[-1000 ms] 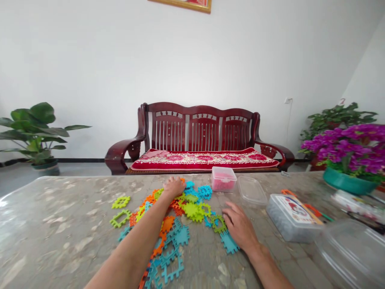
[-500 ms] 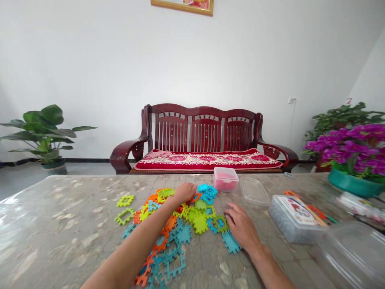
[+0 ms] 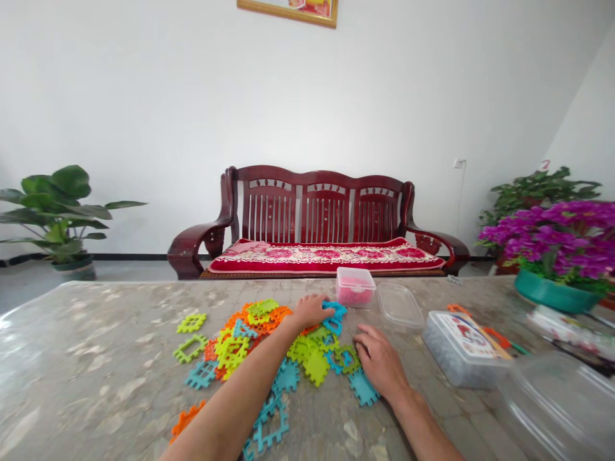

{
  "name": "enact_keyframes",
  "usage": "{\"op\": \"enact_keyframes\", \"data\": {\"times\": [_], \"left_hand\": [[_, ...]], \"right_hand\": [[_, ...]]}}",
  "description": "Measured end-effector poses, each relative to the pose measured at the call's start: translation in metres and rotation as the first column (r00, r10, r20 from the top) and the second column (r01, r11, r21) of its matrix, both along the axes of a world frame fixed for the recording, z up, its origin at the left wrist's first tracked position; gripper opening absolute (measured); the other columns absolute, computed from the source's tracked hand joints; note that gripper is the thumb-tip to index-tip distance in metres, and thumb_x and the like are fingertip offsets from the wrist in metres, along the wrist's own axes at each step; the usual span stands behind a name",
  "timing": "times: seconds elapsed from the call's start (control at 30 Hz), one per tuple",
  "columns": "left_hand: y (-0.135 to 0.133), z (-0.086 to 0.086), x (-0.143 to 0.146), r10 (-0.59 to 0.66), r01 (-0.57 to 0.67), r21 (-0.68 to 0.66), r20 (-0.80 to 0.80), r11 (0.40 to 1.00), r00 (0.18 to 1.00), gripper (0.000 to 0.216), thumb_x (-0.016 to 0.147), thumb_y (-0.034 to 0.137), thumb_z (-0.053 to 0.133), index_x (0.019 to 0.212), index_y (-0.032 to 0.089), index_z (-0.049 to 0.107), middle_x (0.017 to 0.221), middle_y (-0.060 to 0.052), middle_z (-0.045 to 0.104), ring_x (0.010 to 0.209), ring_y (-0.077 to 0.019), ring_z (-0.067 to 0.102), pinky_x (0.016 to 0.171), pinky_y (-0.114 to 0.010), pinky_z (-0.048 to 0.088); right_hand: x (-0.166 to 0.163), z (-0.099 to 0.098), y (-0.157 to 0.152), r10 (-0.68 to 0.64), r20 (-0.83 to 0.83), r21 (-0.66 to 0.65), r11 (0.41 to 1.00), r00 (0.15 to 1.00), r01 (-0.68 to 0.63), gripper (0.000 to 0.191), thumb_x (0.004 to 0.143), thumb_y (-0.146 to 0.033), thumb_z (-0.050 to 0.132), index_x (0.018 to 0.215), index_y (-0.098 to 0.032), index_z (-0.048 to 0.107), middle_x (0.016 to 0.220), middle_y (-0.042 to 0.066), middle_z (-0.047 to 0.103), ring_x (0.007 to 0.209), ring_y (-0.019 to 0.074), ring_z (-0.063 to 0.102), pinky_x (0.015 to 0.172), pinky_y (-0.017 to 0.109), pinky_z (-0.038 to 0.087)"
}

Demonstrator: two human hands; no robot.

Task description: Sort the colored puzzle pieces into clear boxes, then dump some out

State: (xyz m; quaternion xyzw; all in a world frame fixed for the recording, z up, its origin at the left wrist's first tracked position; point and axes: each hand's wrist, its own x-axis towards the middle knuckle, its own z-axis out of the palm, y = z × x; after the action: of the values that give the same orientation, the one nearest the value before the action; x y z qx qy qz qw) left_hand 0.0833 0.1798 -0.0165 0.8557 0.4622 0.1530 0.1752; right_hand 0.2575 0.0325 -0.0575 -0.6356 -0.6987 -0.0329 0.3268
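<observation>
Interlocking plastic pieces with toothed edges lie in a loose pile on the table. My left hand (image 3: 311, 311) reaches across the pile to its far right part. Its fingers close over a blue interlocking piece (image 3: 336, 315), and the fingertips are partly hidden. A yellow-green solid piece (image 3: 316, 366) lies nearer to me. My right hand (image 3: 382, 360) rests on the table right of the pile, fingers loosely bent and apart, with nothing seen in it. By its wrist side is a teal square piece (image 3: 364, 388). My left forearm covers some orange and teal pieces.
A clear box with pink pieces (image 3: 355, 293) stands behind the pile, a clear lid (image 3: 400, 303) beside it. To the right are a lidded box of grey pieces (image 3: 464, 358), a large clear lid (image 3: 562, 410) and a flower pot (image 3: 557, 291). A wooden bench (image 3: 324, 205) stands beyond.
My left hand has moved right, from the orange pieces onto the blue ones at the back. My right hand stays nearly in place. The view has shifted slightly.
</observation>
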Motion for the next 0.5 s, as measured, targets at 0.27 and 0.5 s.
{"op": "enact_keyframes", "data": {"times": [0.27,0.5], "left_hand": [[-0.022,0.002,0.002,-0.22,0.234,-0.035,0.23,0.972,0.948,0.022,0.079,0.024,0.055,0.089,0.015,0.073,0.086,-0.003,0.074,0.081,-0.0179,0.067,0.078,-0.027,0.051],[-0.071,0.036,-0.072,-0.299,0.319,-0.013,0.319,0.948,0.899,0.039,0.086,0.04,0.061,0.122,0.023,0.062,0.121,-0.005,0.067,0.112,-0.0219,0.062,0.099,-0.033,0.047]], "right_hand": [[0.0,0.006,-0.001,0.032,-0.018,-0.021,0.999,0.999,-0.032,0.029,0.087,-0.015,0.045,0.092,-0.023,0.072,0.116,0.006,0.068,0.111,0.0218,0.061,0.097,0.036,0.047],[0.003,0.005,0.0,0.062,-0.019,-0.034,0.997,0.998,-0.063,0.03,0.089,-0.017,0.043,0.095,-0.02,0.072,0.116,0.007,0.068,0.108,0.0217,0.062,0.096,0.038,0.048]]}}
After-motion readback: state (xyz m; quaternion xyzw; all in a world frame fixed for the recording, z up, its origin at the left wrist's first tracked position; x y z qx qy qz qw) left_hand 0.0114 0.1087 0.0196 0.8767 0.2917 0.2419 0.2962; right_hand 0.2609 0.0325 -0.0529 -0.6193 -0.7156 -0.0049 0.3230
